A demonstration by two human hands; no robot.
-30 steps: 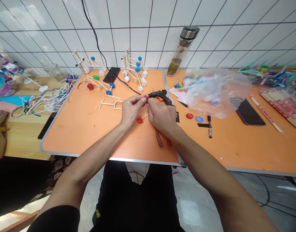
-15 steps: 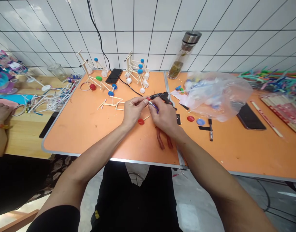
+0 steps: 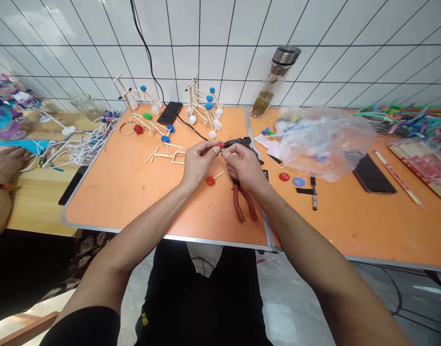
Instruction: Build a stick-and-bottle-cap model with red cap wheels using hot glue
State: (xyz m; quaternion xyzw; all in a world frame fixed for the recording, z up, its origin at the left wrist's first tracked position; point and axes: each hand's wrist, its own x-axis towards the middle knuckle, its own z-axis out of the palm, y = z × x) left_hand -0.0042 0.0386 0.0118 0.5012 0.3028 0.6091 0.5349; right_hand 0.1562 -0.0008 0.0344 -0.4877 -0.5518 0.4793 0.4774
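My left hand (image 3: 199,163) pinches a small red piece (image 3: 221,144), which looks like a plastic cap, between thumb and fingertips. Close against it, my right hand (image 3: 245,167) has its thumb and fingers pressed together; what they hold is too small to make out. Under my right hand lie red-handled pliers (image 3: 245,203), their jaws hidden. A red cap (image 3: 210,181) with a short wooden stick lies on the table below my fingertips. Behind the hands rests a black tool with a cord, perhaps a glue gun (image 3: 242,142).
Stick models with coloured caps (image 3: 208,106) stand near the tiled wall beside a phone (image 3: 170,113). A glass bottle (image 3: 270,91), plastic bag (image 3: 323,139), loose red cap (image 3: 284,177), blue cap (image 3: 299,181) and marker (image 3: 314,194) are rightward. Another person's hand (image 3: 7,163) rests left.
The purple-handled tool that showed in my right hand no longer shows. My right hand has turned and its fingers have drawn together, uncovering more of the pliers and the red piece.
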